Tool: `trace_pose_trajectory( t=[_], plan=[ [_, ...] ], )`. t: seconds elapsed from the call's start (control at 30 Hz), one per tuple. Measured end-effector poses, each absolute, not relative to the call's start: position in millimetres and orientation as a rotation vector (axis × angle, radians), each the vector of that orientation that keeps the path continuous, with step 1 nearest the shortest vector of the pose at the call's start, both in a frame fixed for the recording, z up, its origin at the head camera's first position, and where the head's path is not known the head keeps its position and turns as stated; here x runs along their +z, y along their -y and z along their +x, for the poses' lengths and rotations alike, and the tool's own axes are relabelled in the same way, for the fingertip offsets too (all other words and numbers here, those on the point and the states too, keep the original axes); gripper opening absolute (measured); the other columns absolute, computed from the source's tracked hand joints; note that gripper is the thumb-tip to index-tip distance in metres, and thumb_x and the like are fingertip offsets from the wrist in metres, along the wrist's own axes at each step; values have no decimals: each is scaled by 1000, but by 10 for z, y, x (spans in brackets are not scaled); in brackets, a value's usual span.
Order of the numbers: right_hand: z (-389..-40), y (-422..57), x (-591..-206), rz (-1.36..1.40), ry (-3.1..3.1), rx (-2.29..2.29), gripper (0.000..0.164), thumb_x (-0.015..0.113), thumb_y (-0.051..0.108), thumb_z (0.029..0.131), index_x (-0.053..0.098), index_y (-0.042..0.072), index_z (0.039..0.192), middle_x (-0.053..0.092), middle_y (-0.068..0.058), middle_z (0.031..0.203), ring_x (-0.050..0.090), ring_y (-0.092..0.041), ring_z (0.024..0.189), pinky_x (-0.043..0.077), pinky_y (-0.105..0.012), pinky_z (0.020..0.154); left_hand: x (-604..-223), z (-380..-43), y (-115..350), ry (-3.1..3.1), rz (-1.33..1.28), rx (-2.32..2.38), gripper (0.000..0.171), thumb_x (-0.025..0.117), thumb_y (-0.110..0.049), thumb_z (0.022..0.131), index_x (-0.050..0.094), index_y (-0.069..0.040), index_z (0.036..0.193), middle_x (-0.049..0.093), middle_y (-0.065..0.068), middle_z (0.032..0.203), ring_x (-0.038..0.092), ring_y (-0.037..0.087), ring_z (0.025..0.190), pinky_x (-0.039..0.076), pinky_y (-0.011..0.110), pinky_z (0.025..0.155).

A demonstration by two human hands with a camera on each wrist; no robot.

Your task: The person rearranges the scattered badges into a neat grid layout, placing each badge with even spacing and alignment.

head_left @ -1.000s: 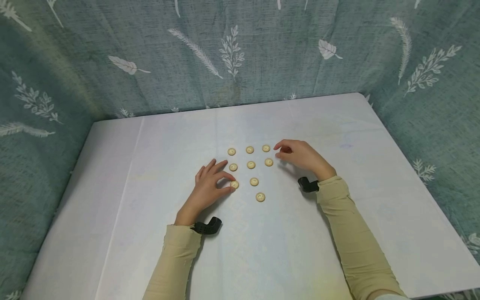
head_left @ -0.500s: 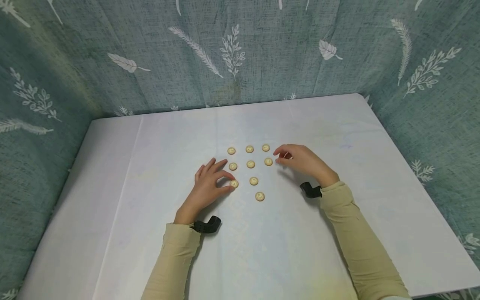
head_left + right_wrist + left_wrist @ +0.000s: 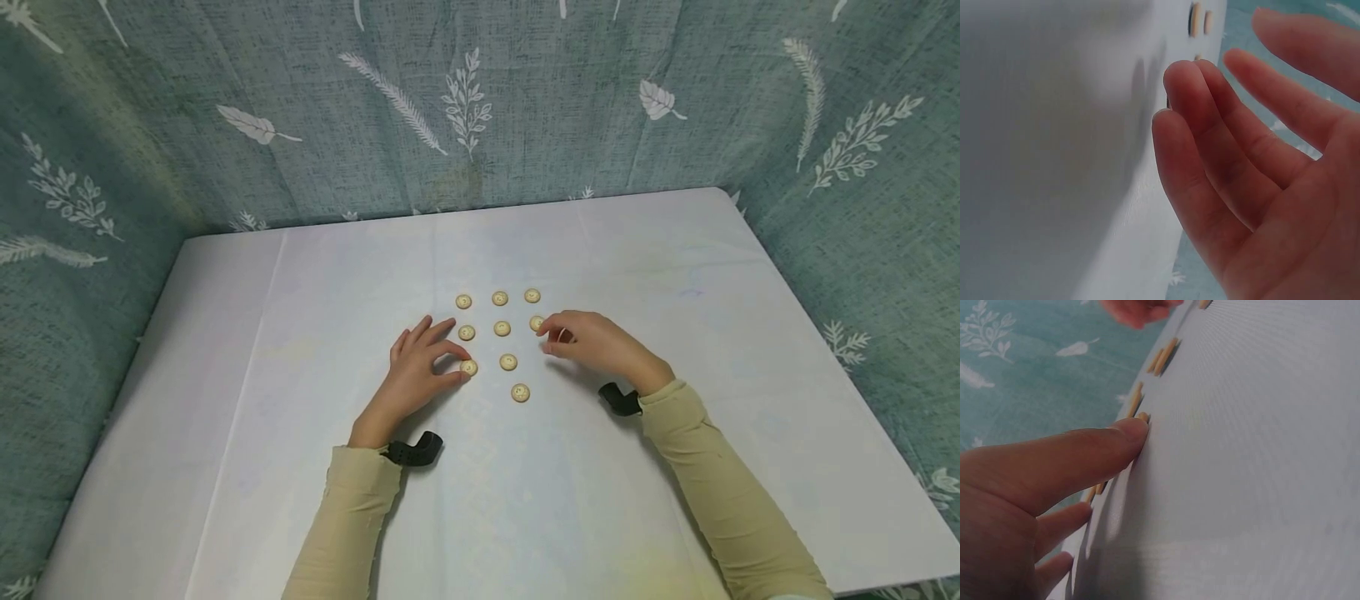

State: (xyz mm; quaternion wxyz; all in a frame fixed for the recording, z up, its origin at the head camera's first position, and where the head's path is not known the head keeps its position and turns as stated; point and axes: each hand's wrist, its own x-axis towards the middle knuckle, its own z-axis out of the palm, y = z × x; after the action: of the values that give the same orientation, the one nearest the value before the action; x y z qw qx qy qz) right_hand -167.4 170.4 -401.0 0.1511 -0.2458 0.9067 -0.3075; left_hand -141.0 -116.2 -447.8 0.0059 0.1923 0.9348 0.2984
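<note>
Several round, pale wooden buttons lie in rough rows on the white table. In the head view my left hand pinches the left button of the third row between thumb and index finger, its other fingers spread. The left wrist view shows the thumb tip against this button's edge. My right hand is just right of the rows, fingers loosely bent and holding nothing. Its index fingertip overlaps the right button of the second row in the head view. Loosely bent fingers also show in the right wrist view.
The far row has three buttons, among them a middle one. A single button lies nearest the person. The white table meets a green leaf-patterned curtain behind and at both sides.
My right hand has moved toward the person and a little left, from beside the far row to beside the second row. The left hand keeps its pinch in the same place.
</note>
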Motion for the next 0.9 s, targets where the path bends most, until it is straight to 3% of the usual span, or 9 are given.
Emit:
trace_pose_trajectory(
  t=[0.4, 0.9],
  plan=[
    [-1618, -1591, -4069, -796, -2515, -807, 18, 62, 25, 83, 63, 16, 99, 58, 9, 83, 50, -10, 76, 41, -28, 70, -4473, -1420, 1160, -2924, 601, 940, 17, 72, -33, 73, 64, -29, 88, 35, 2, 140, 12, 29, 133, 3, 52, 100],
    [-1451, -1408, -4085, -939, -2448, -689, 20, 69, 22, 77, 62, 17, 95, 51, 9, 70, 47, -6, 66, 40, -24, 63, -4473, -1423, 1146, -2934, 615, 929, 18, 73, -31, 73, 64, -28, 88, 36, 3, 139, 13, 29, 133, 4, 53, 100]
  ],
)
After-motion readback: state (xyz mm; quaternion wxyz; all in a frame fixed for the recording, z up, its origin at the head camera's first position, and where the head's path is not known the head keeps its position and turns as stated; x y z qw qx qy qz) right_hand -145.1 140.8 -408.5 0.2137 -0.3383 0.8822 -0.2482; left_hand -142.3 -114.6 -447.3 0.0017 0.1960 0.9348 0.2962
